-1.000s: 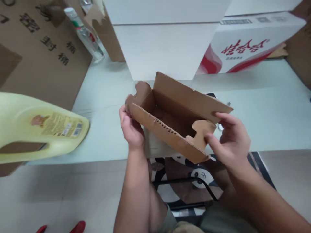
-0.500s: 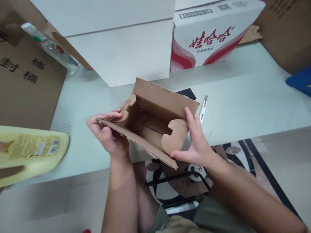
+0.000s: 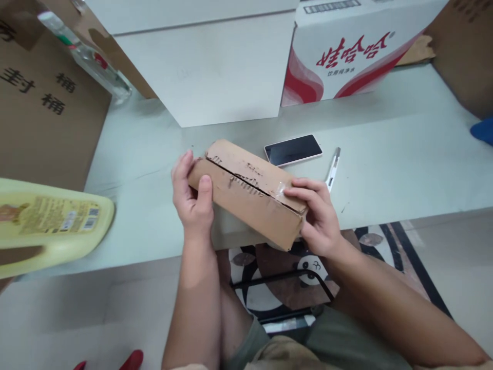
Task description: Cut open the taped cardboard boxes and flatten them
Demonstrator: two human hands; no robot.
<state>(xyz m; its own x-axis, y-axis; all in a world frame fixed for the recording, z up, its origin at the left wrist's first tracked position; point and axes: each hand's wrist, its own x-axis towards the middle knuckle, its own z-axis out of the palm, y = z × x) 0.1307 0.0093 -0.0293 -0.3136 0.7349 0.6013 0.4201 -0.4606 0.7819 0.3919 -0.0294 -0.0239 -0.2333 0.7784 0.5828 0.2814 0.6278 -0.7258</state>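
Observation:
Between my hands is a small brown cardboard box [image 3: 246, 198], tilted above the table's front edge. A seam with torn, scuffed marks runs along the side facing up, and a bit of clear tape shows near its right end. My left hand [image 3: 194, 195] grips the left end, thumb on the near face. At the right end my right hand [image 3: 318, 213] holds on, its fingers lying over the upper face near the tape. Behind the box lie a smartphone [image 3: 295, 150] and a white utility knife [image 3: 333, 168].
Large white boxes [image 3: 215, 77] and a red-and-white carton [image 3: 346, 61] stand at the back of the pale table [image 3: 404, 154]. On the left are a yellow jug [image 3: 77, 226], a clear bottle [image 3: 88, 61] and a big brown carton [image 3: 38, 113]. A blue object [image 3: 483, 131] sits far right.
The box had its flaps open and its inside showing; now it is turned over, with the seamed, taped side up. Both hands have shifted their hold, and the smartphone is fully uncovered.

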